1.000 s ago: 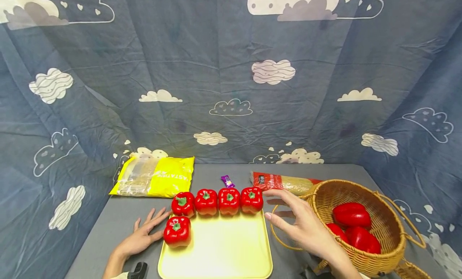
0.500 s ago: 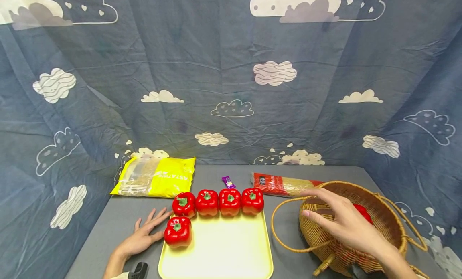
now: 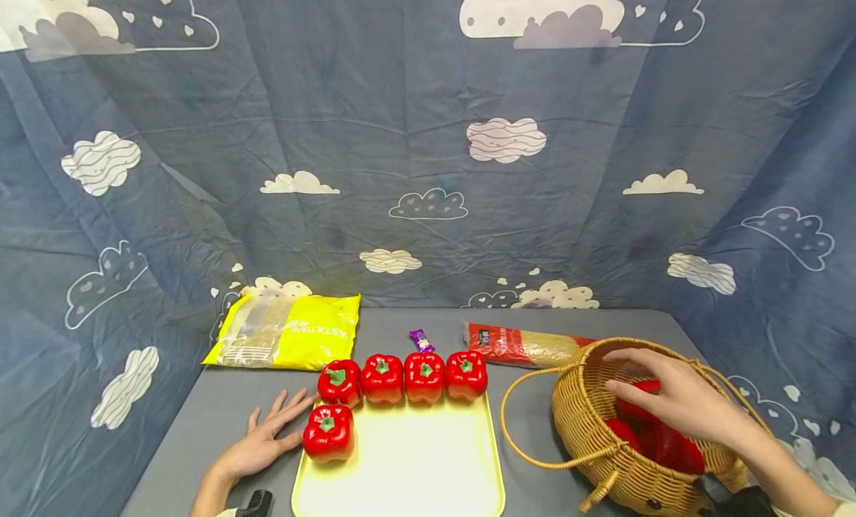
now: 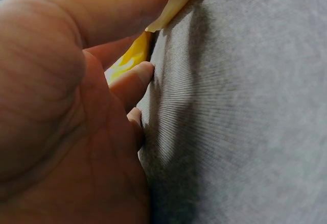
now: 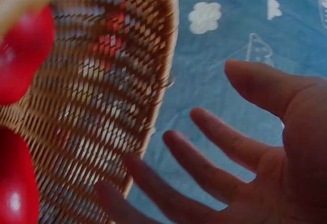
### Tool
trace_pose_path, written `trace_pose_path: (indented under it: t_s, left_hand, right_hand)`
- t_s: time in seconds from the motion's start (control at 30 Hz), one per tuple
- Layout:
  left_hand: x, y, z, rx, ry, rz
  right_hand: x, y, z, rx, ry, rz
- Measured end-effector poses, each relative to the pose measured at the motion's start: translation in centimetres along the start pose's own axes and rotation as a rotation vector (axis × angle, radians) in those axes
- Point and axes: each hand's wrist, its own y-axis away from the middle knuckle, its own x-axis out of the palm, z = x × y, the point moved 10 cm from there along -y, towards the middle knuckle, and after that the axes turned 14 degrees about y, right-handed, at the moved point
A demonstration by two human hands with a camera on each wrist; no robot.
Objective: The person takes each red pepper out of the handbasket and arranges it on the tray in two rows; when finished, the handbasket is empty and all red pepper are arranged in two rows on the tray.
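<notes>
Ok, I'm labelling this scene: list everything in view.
Table: 1, grey, foreground
Tray: 1, pale yellow, table's middle
Peppers: 5, red, tray's far and left edges
Basket: 1, tan, right of tray
Basket contents: count unclear, red, partly hidden
Large packet: 1, yellow, back left
Wrapper: 1, purple, behind peppers
Long packet: 1, red and yellowish, back right
Backdrop: 1, blue, behind table
Wrist devices: 2, black, at wrists
Sleeves: 2, cream, bottom edge
Left hand: 1, beside tray
Right hand: 1, over basket

5 peppers (image 3: 424, 383) are red with green stems (image 3: 426, 369), the tray (image 3: 414, 465) pale yellow, the backdrop (image 3: 374, 79) cloud-patterned blue.
</notes>
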Motion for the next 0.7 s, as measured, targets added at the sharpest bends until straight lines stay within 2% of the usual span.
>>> trace_pose_path:
  t_s: [0.17,0.4,0.7]
  left_hand:
    - [-0.1,-0.1,0.0,-0.005,0.005,-0.003]
    - [-0.1,-0.1,0.1,-0.007,0.010,0.002]
    - [0.0,0.0,0.3,0.004,0.008,0.005]
  right_hand:
    - [1.0,-0.1,-2.1,0.009,0.058,0.088]
    - [2.4,-0.3,-3.9,-0.002,0.015,0.264]
    - [4.1,-1.5,-4.8,-0.047,-0.079,0.415]
